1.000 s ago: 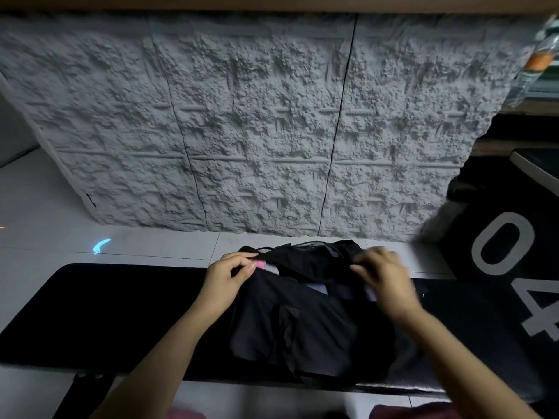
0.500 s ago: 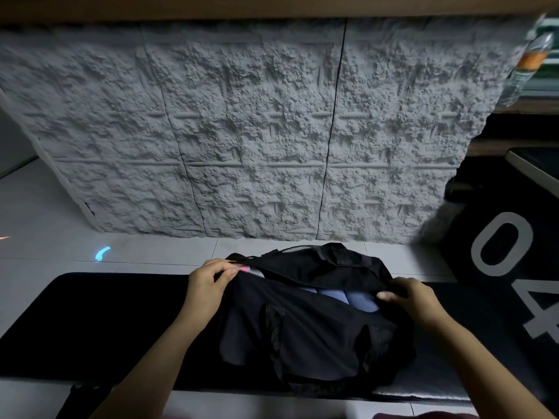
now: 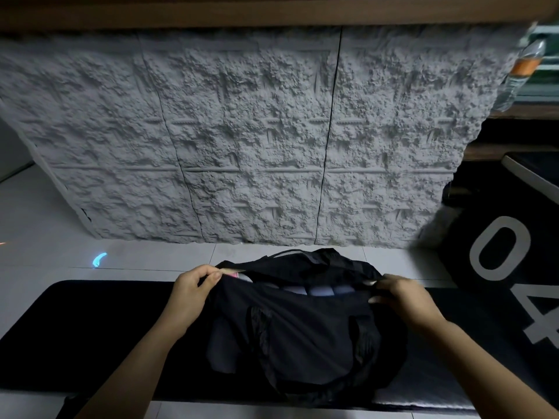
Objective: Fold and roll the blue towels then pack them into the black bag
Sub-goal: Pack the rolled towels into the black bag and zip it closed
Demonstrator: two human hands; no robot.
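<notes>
The black bag point(image 3: 302, 337) lies on a black mat in front of me, its top opening a narrow slit. Through the slit show the pale blue ends of rolled towels point(image 3: 317, 290), side by side inside the bag. My left hand point(image 3: 193, 293) pinches the left end of the opening, next to a small pink tag. My right hand point(image 3: 399, 297) grips the right end of the opening, apparently at the zip. Most of each towel is hidden by the bag's cloth.
The black mat point(image 3: 90, 328) stretches across the white tiled floor point(image 3: 45, 237). A rough grey textured panel point(image 3: 257, 140) stands just behind the bag. A black object with white "04" point(image 3: 514, 267) sits at the right. A plastic bottle point(image 3: 520, 74) stands on a shelf at upper right.
My right hand slid from the middle of the bag's opening out to its right end, and the opening narrowed. My left hand stayed at the left end.
</notes>
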